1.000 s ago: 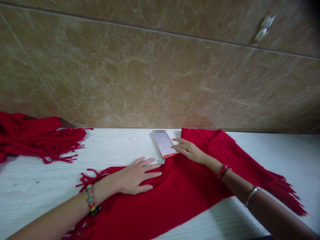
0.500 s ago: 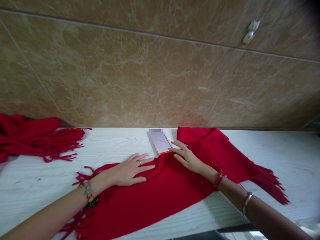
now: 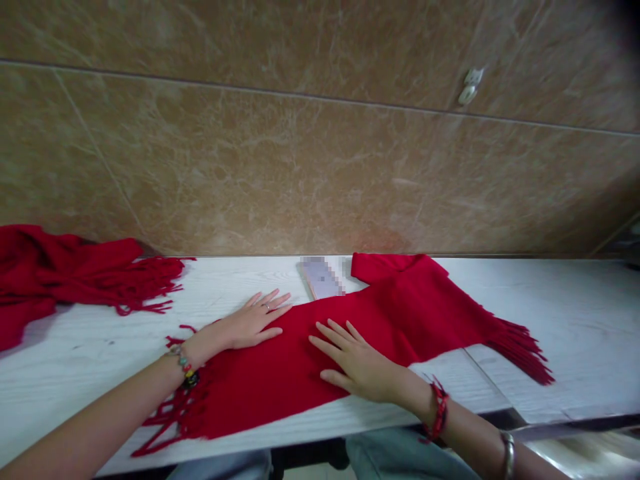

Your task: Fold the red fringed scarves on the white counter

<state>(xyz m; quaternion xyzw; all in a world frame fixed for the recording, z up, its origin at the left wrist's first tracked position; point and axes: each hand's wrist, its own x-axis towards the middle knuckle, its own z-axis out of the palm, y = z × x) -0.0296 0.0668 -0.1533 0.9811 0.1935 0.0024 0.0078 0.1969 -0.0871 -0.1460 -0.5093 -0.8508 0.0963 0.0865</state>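
- Lying across the white wood-grain table [image 3: 575, 313], the fringed red scarf [image 3: 280, 373] occupies the 6 o'clock part of the view; one fringe [image 3: 175, 413] points toward 7 to 8 o'clock, the other [image 3: 523, 350] toward 4 o'clock.
- The left hand [image 3: 253, 325], at 7 to 8 o'clock from centre, is palm down at the scarf's far edge. Its fingers are spread, their tips reaching across that edge, with the thumb over the cloth; a ring [image 3: 267, 307] encircles one finger.
- The right hand [image 3: 357, 363], between 5 and 6 o'clock, is palm down over the middle of the scarf, fingers and thumb spread; how firmly it presses cannot be told. The left hand is at its 10 o'clock.
- Beyond the right hand, toward 1 o'clock, the scarf is folded, its far corner near the tiled wall [image 3: 275, 167].
- A phone [image 3: 320, 279], partly pixelated, lies at 11 o'clock from the right hand, its near end meeting the scarf's edge.
- A second red scarf [image 3: 65, 273] lies bunched at 9 o'clock.
- Wrists: beaded bracelet [image 3: 186, 370], left; red cord bracelet [image 3: 440, 408] and silver bangle [image 3: 509, 453], right.
- A small pale fitting [image 3: 471, 85] is on the wall between 1 and 2 o'clock.
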